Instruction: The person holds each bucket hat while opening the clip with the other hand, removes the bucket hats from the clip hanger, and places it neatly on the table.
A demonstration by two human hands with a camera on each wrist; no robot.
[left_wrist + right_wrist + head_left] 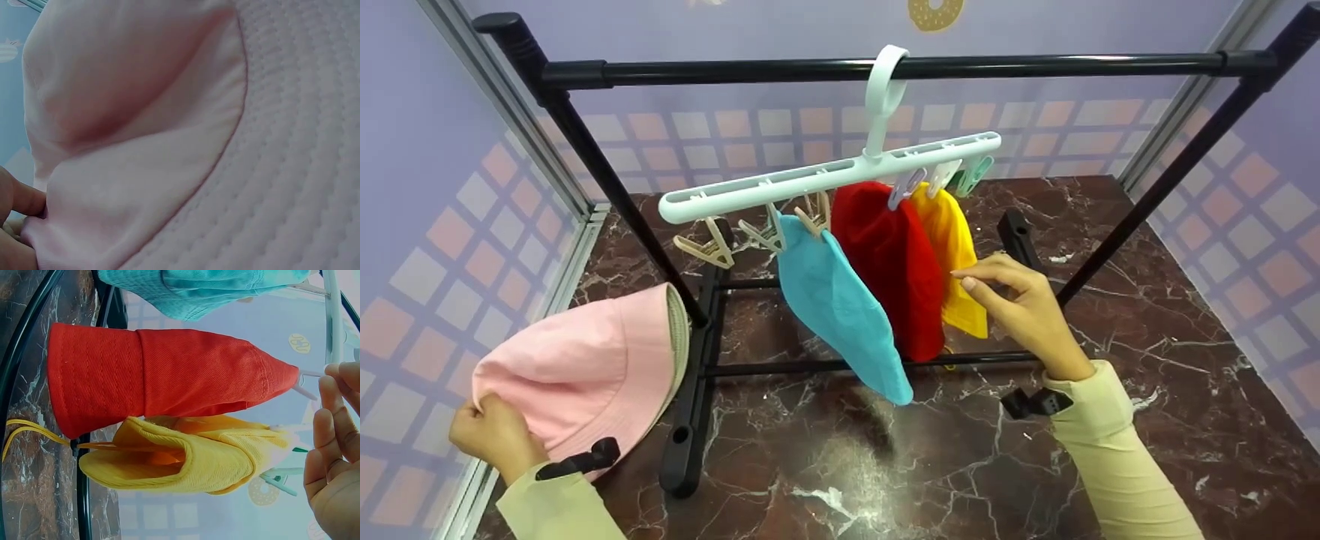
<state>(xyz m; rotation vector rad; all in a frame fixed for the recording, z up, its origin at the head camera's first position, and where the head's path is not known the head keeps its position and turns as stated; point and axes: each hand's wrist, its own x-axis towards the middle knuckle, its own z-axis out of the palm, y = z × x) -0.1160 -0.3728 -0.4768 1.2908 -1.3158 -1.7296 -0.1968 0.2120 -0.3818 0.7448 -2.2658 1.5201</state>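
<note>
My left hand [499,435] pinches the crown of a pink bucket hat [577,360] at the left; its stitched brim [292,140] fills much of the left wrist view. Empty, with thumb and fingertips close together, my right hand [1024,307] hovers in front of a yellow hat [960,277]. That hat, a red hat [885,270] and a blue hat [840,300] hang from clips on a pale hanger [825,176]. In the right wrist view the fingers [332,427] are apart from the red hat and the yellow hat.
The hanger hooks over the top bar [735,73] of a black rack, whose foot [686,427] stands beside the pink hat. An unused beige clip [709,244] dangles at the hanger's left end. Below lies a dark marbled tabletop [960,450], with tiled-pattern walls around it.
</note>
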